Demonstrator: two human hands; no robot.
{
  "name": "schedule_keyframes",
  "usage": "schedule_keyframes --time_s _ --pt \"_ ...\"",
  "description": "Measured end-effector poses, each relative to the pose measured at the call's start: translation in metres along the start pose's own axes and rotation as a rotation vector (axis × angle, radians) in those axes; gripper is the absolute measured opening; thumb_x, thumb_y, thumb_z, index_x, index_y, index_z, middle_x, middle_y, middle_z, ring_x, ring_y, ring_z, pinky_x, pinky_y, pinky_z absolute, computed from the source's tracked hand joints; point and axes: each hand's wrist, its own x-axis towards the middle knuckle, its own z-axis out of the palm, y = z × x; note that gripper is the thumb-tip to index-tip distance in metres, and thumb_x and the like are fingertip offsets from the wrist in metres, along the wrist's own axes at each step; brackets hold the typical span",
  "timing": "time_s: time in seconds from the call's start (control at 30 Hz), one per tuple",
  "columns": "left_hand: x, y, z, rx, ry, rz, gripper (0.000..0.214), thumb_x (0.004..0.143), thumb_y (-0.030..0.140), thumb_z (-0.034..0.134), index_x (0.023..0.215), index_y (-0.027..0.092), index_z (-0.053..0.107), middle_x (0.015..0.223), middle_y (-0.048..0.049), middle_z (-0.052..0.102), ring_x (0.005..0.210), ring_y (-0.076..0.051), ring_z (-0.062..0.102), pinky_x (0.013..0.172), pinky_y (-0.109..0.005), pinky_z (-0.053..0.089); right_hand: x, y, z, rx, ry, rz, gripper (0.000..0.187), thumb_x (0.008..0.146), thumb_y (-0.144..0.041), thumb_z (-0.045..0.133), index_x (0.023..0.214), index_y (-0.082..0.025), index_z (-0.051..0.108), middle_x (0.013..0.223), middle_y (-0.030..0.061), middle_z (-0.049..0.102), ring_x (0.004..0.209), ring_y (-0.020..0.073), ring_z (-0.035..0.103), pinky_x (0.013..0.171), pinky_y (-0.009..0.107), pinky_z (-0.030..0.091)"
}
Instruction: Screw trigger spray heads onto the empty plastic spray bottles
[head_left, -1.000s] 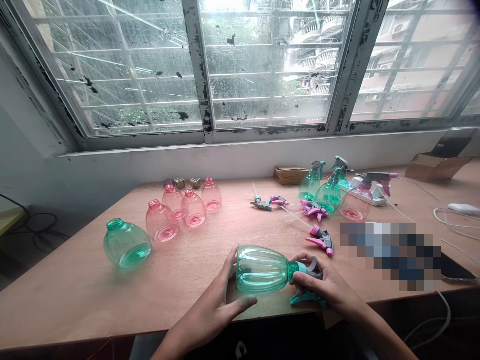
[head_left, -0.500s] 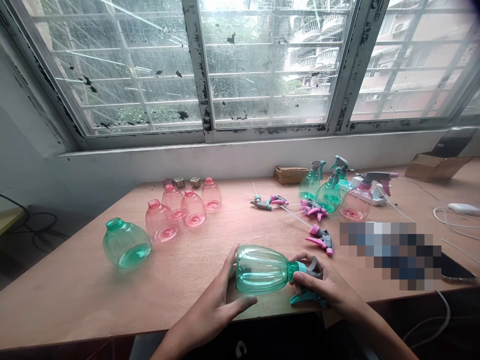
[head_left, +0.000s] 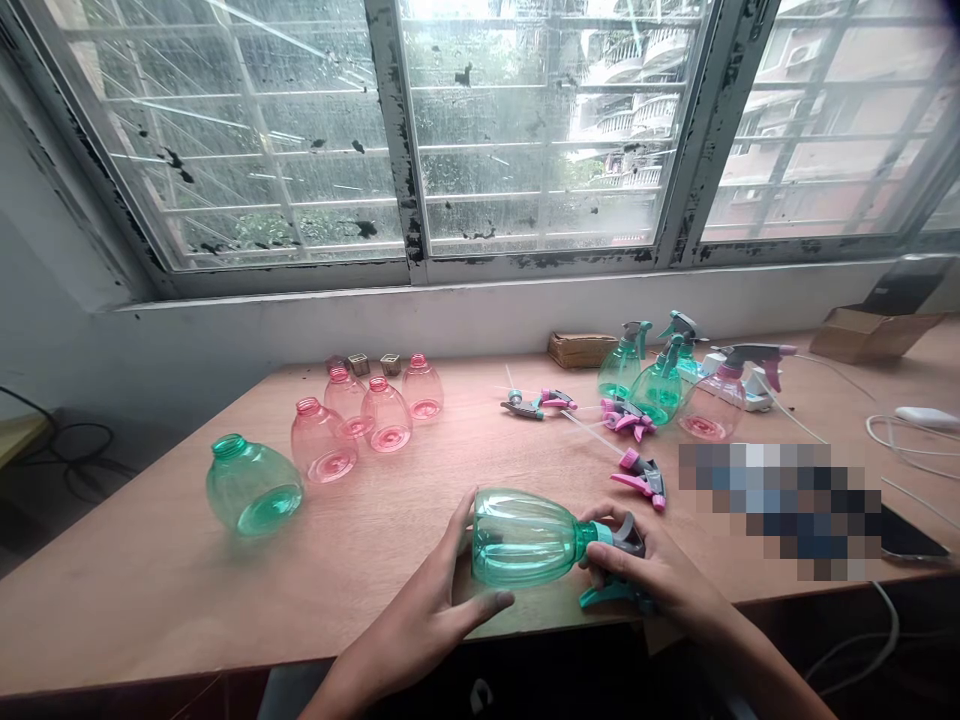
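A clear green spray bottle (head_left: 525,540) lies sideways in the air above the table's front edge, base to the left. My left hand (head_left: 442,590) cups its base, with fingers partly hidden behind it and the thumb stretched out below. My right hand (head_left: 637,560) is closed around the neck and the grey and teal spray head (head_left: 626,540). The teal trigger (head_left: 604,595) points down toward me. Just beyond my right hand lies a loose pink and grey spray head (head_left: 643,480).
On the left stand an open green bottle (head_left: 255,490) and several open pink bottles (head_left: 324,445). More loose spray heads (head_left: 626,418) lie behind my hands. Fitted green bottles (head_left: 656,390) and a pink one (head_left: 712,408) stand at the back right, near a power strip (head_left: 757,388) and cables.
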Motion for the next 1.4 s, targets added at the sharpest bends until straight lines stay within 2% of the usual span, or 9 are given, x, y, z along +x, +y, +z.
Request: schedule_keyframes --time_s 0.27,0.57,1.0,1.4 --pt "-0.0002 -0.0004 0.0005 0.013 0.006 -0.006 0.096 0.093 0.033 0.068 0.163 0.028 0.003 0.172 -0.0036 0.016 0.158 -0.027 0.006 0.13 -0.042 0.012 0.0012 -0.0005 -0.0004 -0.009 0.005 -0.005 0.041 0.084 -0.045 0.081 0.108 -0.019 0.062 0.073 -0.0011 0.072 0.07 0.0184 0.065 0.068 0.031 0.055" --pt "0.0001 -0.004 -0.0002 0.026 0.0 -0.02 0.096 0.092 0.034 0.069 0.162 0.029 0.004 0.172 -0.0019 0.015 0.159 -0.024 0.006 0.13 -0.04 0.012 0.0002 0.0027 -0.0014 -0.009 0.001 -0.004 0.042 0.084 -0.046 0.081 0.108 -0.018 0.061 0.073 -0.0012 0.072 0.07 0.0181 0.064 0.067 0.031 0.055" --pt "-0.0011 -0.0046 -0.0005 0.026 0.0 -0.012 0.095 0.093 0.035 0.068 0.162 0.03 0.004 0.172 -0.0018 0.014 0.159 -0.025 0.005 0.13 -0.042 0.012 -0.0001 0.0016 -0.0012 0.011 0.006 0.013 0.04 0.084 -0.044 0.082 0.107 -0.019 0.062 0.072 -0.0019 0.072 0.07 0.0173 0.065 0.066 0.03 0.056" --pt "-0.0007 -0.0009 0.0009 0.024 0.022 0.005 0.094 0.092 0.032 0.069 0.162 0.031 0.006 0.171 -0.0049 0.018 0.158 -0.031 0.008 0.129 -0.05 0.012 -0.0009 -0.0012 0.0005 -0.004 0.015 0.012 0.041 0.083 -0.046 0.082 0.107 -0.02 0.062 0.071 -0.001 0.071 0.07 0.0198 0.066 0.067 0.033 0.058"
